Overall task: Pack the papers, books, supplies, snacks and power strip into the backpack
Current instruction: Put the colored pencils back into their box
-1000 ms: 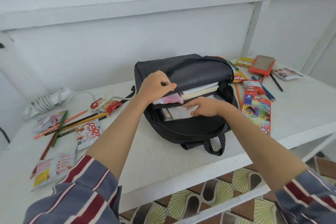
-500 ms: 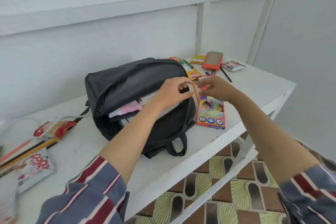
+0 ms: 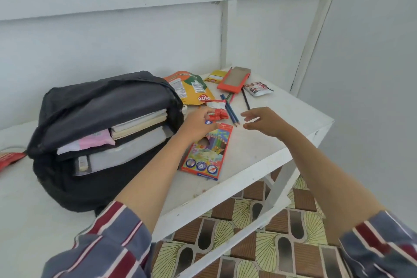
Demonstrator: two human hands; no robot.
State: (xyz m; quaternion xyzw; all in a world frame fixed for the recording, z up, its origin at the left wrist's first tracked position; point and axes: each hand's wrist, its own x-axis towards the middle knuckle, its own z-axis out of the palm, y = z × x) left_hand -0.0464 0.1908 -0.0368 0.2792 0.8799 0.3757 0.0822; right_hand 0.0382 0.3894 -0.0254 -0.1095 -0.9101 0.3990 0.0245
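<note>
The dark backpack [image 3: 101,106] lies open on the white table [image 3: 259,142], with books [image 3: 140,123] and papers [image 3: 90,143] stacked inside. Just right of the bag, my left hand [image 3: 198,123] pinches the lower end of a small red-and-white snack packet [image 3: 217,109]. My right hand [image 3: 265,122] hovers a little further right with loosely spread fingers and holds nothing. A coloured-pencil box [image 3: 206,152] lies under my left wrist. Two blue pencils [image 3: 230,109] lie between my hands.
Behind the hands lie a yellow-orange snack bag [image 3: 191,89], a yellow packet [image 3: 215,75], an orange tray-like box [image 3: 234,79], a black pencil [image 3: 246,99] and another snack packet [image 3: 258,89]. A red packet [image 3: 9,158] shows at the left edge. The table ends close on the right, above tiled floor.
The view has swung right. Both hands left the backpack's opening and moved to the items on its right; my left hand has taken hold of the red-and-white packet.
</note>
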